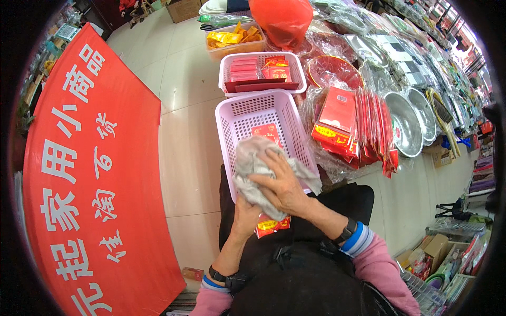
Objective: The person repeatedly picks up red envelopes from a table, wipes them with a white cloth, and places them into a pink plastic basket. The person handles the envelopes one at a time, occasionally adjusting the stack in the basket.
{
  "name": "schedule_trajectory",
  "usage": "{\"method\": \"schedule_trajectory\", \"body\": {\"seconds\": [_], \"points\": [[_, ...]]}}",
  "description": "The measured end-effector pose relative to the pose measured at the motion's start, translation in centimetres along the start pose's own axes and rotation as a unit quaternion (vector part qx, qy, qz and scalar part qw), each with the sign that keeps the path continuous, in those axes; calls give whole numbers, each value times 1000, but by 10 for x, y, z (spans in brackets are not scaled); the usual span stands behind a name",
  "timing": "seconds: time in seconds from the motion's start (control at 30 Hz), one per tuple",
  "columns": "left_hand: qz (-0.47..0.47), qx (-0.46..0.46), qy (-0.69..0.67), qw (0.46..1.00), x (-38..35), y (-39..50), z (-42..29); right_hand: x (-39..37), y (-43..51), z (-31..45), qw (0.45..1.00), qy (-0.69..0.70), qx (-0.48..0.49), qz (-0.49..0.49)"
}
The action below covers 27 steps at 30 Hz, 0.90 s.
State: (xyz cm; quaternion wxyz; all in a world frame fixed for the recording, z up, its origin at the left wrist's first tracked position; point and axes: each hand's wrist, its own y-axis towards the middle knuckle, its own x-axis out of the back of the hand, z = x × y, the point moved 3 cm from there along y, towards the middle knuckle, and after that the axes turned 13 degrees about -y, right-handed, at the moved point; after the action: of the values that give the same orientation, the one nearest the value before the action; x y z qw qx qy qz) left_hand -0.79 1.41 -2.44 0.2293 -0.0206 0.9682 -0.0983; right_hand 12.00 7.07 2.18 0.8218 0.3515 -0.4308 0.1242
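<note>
My right hand [281,182] presses a crumpled grey-white cloth [253,162] with spread, curled fingers. Below the cloth, my left hand [246,217] grips a red envelope packet [272,226] with a yellow printed label; the cloth covers its upper part. Both hands are over the near end of a pink perforated plastic basket [225,130], in which red envelopes [265,130] lie partly hidden by the cloth. Just beyond stands a second, paler basket [302,79] holding stacks of red envelopes [244,69]. To the right, many packaged red envelopes [338,110] lie in a pile on clear plastic wrap.
Farther back are a plastic tub [236,50] of yellow packets and a red plastic bag [281,19]. Metal basins [402,124] and wrapped wares crowd the right side. A large red banner [99,177] with white writing stands at the left. Cartons and a wire basket [425,290] are at lower right.
</note>
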Motion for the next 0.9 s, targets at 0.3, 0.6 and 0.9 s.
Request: {"method": "schedule_trajectory", "body": {"seconds": [0.3,0.6,0.9], "points": [[11,43,-159,986,10,-27,-25,-31,28,-89,731,518,-441,59],[-40,-18,-262,964,5,-3,-1,-54,-2,-31,468,780,-405,92],[-37,-88,-158,983,6,28,-7,-31,-26,-39,756,588,-272,98]]}}
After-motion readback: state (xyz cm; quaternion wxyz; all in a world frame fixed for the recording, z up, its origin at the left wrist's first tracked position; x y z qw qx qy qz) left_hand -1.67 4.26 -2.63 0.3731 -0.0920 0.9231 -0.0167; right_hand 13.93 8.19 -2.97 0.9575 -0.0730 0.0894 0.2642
